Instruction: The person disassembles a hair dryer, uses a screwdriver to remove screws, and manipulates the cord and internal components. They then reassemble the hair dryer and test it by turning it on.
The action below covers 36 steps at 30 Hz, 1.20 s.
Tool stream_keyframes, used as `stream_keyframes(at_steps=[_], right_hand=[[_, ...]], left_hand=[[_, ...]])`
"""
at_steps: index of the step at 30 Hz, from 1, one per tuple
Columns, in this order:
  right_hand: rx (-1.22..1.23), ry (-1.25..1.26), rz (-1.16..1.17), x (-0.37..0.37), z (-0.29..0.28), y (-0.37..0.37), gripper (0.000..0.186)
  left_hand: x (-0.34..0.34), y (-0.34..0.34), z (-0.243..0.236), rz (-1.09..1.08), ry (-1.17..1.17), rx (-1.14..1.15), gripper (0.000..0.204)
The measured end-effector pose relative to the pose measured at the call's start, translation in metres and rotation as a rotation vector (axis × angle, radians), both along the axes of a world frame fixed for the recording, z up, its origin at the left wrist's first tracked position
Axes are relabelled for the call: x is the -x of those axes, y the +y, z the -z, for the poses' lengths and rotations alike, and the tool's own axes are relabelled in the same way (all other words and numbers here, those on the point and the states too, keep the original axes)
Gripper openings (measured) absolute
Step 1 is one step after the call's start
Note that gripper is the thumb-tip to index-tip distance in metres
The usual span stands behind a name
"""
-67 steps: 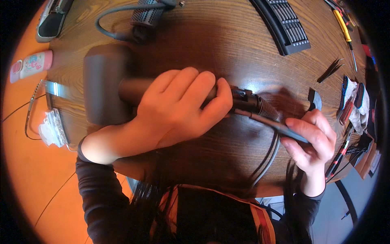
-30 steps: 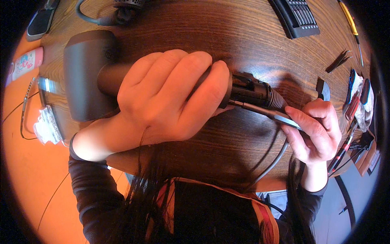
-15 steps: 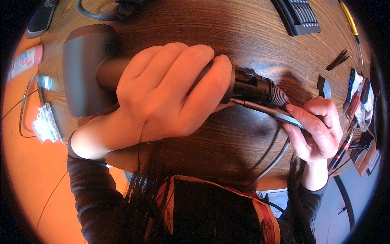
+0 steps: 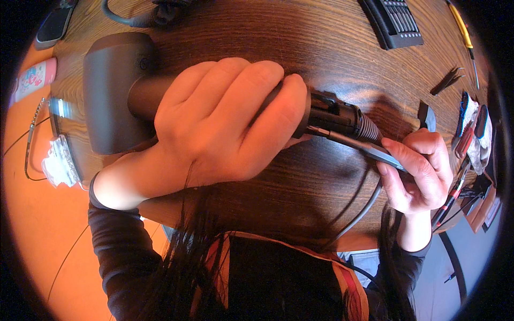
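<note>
My left hand is closed around the handle of a dark grey hair dryer, whose wide head lies to the left of it. Past my fingers the handle's open end shows a black inner part with a ribbed cable sleeve. My right hand grips a slim silver-grey screwdriver in thumb and fingers, its tip against the lower side of that open end, beside my left little finger. A grey cable runs down below the screwdriver to the table's near edge.
On the wooden table: a bit case, yellow screwdriver, tweezers, gloves and tools at right; a dark cable assembly at top; a phone, pink-white bottle and plastic bag at left.
Since about two seconds ago both hands and the dryer have shifted up in view, the dryer also leftward. In the last half second they have barely moved.
</note>
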State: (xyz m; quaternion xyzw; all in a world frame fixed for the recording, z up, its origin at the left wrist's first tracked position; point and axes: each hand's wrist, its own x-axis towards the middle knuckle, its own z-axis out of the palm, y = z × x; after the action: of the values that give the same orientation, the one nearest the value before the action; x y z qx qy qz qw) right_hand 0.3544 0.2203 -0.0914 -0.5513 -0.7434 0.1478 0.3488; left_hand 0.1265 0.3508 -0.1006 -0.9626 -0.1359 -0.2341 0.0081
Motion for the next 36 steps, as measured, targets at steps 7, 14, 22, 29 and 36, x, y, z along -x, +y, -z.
stream_keyframes(at_steps=[7,14,22,29,36], right_hand=[[-0.012,-0.002,0.016,0.0012,0.0004,0.0013,0.03],[-0.021,-0.003,0.024,0.0015,0.0001,0.0028,0.03],[-0.037,-0.024,0.017,0.0018,0.0001,0.0031,0.029],[-0.05,-0.002,0.015,0.002,0.0022,0.0037,0.029],[-0.054,-0.012,0.009,0.0018,0.0036,0.0047,0.027]], left_hand=[[0.0002,0.0009,-0.0001,0.014,-0.002,-0.027,0.051],[0.0005,0.0012,0.0,0.02,0.002,-0.018,0.052],[0.001,0.0012,-0.0009,0.025,0.017,0.01,0.052],[0.0007,0.0017,-0.0005,0.025,-0.009,-0.005,0.052],[0.0001,-0.0013,-0.002,0.001,0.041,0.017,0.053]])
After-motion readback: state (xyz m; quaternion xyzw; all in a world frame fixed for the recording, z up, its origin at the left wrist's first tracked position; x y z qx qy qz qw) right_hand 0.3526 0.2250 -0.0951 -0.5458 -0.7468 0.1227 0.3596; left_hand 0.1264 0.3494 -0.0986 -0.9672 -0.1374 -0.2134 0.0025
